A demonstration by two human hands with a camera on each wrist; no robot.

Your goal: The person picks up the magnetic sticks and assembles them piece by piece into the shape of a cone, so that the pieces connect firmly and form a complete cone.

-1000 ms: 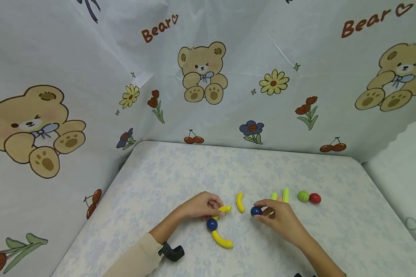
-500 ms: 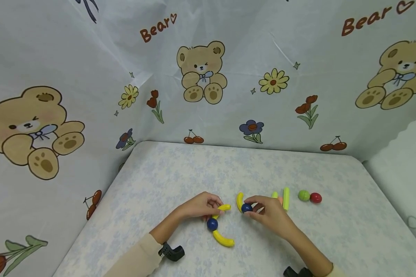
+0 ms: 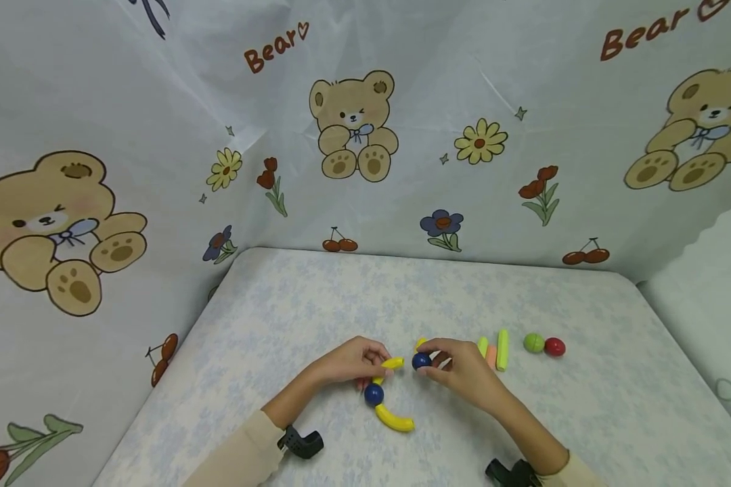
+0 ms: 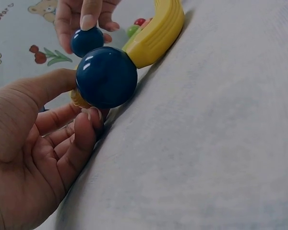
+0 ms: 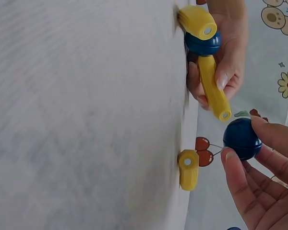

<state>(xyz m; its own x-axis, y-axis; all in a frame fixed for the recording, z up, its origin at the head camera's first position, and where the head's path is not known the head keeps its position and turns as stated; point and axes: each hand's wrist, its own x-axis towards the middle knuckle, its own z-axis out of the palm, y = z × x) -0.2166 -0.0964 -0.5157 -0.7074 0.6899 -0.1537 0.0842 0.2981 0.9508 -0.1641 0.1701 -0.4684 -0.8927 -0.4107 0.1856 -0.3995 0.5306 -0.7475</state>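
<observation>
My left hand (image 3: 355,360) grips a yellow curved stick (image 3: 393,363) between thumb and fingers. Joined to that stick is a dark blue ball (image 3: 374,395), and from the ball's other side a second yellow curved stick (image 3: 396,419) reaches down to the right. Thumb and fingertips of my right hand (image 3: 463,372) pinch another dark blue ball (image 3: 421,361), just right of the gripped stick's free end. Silvery discs show in the stick ends in the right wrist view. A loose yellow curved piece (image 5: 188,170) lies on the table, mostly hidden behind the right hand's ball in the head view.
Right of the right hand lie light green sticks (image 3: 502,350) and an orange stick (image 3: 491,356). Farther right, a green ball (image 3: 533,343) touches a red ball (image 3: 555,347). A bear-print cloth (image 3: 402,203) hangs behind the pale table (image 3: 317,297).
My right hand has moved left with its blue ball, toward the gripped yellow stick, and now covers most of the loose yellow piece. My left hand has stayed nearly still.
</observation>
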